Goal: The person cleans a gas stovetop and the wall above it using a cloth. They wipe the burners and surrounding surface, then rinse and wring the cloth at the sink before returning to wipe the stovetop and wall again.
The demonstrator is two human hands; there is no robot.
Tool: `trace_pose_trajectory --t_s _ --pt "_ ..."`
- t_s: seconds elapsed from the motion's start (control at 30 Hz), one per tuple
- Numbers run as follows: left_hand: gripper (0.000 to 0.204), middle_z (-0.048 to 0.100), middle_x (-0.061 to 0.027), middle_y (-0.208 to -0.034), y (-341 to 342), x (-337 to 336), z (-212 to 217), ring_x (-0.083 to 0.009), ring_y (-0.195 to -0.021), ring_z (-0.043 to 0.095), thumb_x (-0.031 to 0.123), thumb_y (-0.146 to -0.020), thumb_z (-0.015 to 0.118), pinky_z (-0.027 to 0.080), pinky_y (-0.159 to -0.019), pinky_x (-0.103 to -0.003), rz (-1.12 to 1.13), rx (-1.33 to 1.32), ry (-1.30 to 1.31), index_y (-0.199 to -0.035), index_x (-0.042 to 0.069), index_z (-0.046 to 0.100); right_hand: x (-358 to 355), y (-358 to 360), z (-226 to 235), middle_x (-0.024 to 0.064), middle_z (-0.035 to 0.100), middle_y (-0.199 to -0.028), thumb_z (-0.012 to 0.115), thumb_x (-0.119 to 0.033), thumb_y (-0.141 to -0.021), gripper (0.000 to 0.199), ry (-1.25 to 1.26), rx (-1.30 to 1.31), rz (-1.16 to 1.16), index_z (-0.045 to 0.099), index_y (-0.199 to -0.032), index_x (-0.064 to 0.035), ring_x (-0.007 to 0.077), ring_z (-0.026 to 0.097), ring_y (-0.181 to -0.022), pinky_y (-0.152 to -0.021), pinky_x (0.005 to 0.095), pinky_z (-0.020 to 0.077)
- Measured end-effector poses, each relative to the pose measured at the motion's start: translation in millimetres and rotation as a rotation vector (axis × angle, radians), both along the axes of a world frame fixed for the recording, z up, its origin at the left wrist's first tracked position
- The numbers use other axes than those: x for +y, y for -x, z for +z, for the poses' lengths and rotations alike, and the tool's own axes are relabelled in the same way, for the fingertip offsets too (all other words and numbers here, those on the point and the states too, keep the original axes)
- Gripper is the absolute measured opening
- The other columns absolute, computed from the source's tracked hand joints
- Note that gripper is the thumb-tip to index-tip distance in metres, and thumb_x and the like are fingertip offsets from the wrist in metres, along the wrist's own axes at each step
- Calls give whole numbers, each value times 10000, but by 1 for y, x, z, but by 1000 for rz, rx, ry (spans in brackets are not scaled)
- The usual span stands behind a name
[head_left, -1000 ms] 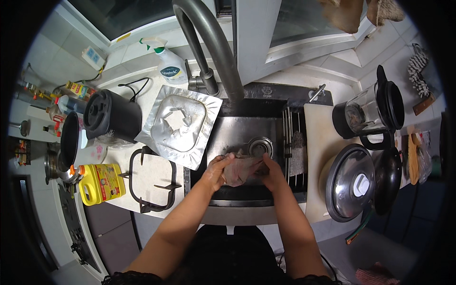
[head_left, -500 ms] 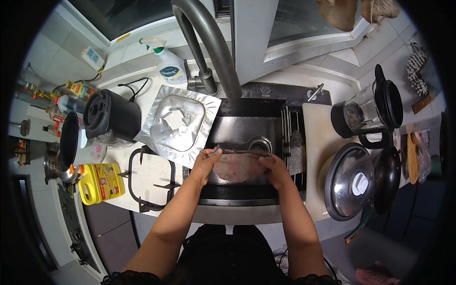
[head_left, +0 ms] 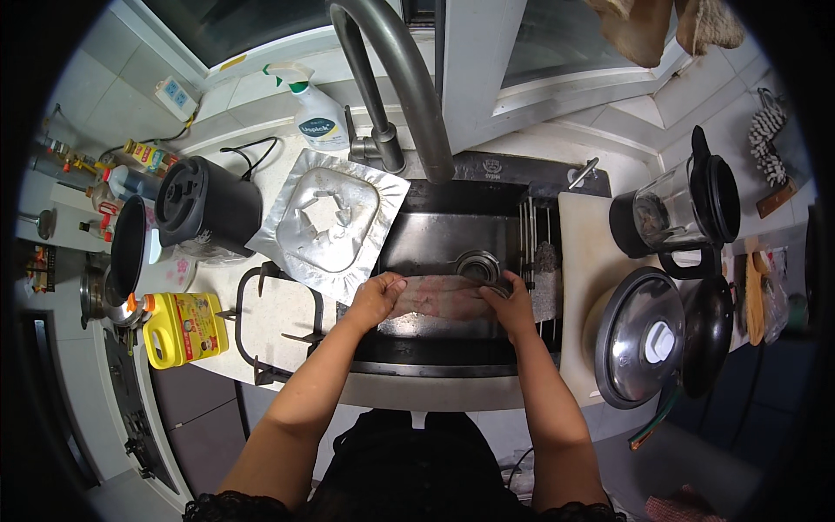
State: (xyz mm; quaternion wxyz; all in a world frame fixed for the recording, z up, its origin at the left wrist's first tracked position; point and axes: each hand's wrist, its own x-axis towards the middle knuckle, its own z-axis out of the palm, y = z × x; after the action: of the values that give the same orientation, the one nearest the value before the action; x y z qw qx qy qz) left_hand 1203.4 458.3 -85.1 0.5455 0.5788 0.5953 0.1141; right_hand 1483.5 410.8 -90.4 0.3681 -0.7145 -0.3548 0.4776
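Over the dark steel sink (head_left: 435, 230), my left hand (head_left: 376, 298) and my right hand (head_left: 511, 302) hold a thin pinkish cloth (head_left: 439, 297) stretched flat between them. Each hand grips one end of it. The round drain (head_left: 477, 264) shows just beyond the cloth. A tall grey curved faucet (head_left: 396, 78) rises behind the sink, its spout reaching toward the camera.
A square foil stove liner (head_left: 326, 222) leans on the sink's left rim, above a black burner grate (head_left: 278, 326). A yellow oil bottle (head_left: 183, 328), black pot (head_left: 209, 204) and spray bottle (head_left: 315, 117) stand left. Right: white board (head_left: 591, 252), blender jug (head_left: 674, 209), steel lid (head_left: 642, 335).
The cloth was bunched between my hands a second ago. My hands have moved apart sideways and now hold it spread out flat.
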Motion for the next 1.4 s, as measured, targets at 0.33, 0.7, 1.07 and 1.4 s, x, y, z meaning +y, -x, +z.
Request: trace_pose_trajectory --t_s 0.33,0.7,1.07,1.4 --pt "384 660 -97 -1063 1 1 69 -185 -947 618 7 -650 805 472 -863 -269 -34 168 -16 -1001 12 647 -17 -27 31 88 620 -1145 785 -60 -717 516 120 221 393 616 -1204 -51 179 613 -984 -816 300 502" --pt "329 653 -98 -1047 -14 -18 41 -238 -997 623 280 -866 681 498 -896 -405 680 -1111 365 -1089 56 592 -8 17 40 164 511 -1332 568 -292 -858 539 56 1423 -148 531 -1274 50 299 523 -1187 -1013 446 399" --pt "511 637 -85 -1108 -93 -41 16 -235 -1066 605 553 -927 495 510 -893 -416 806 -1061 783 -1179 116 573 -5 98 -26 143 614 -991 728 -91 -625 202 -464 -317 -130 529 -644 -66 301 596 -875 -741 387 465" --pt "435 656 -127 -1071 -86 -44 -2 -277 -988 630 432 -949 403 501 -895 -426 880 -1008 901 -1063 82 634 -15 99 -22 113 599 -864 727 -92 -647 153 -633 -277 19 575 -657 -90 315 590 -792 -688 388 485"
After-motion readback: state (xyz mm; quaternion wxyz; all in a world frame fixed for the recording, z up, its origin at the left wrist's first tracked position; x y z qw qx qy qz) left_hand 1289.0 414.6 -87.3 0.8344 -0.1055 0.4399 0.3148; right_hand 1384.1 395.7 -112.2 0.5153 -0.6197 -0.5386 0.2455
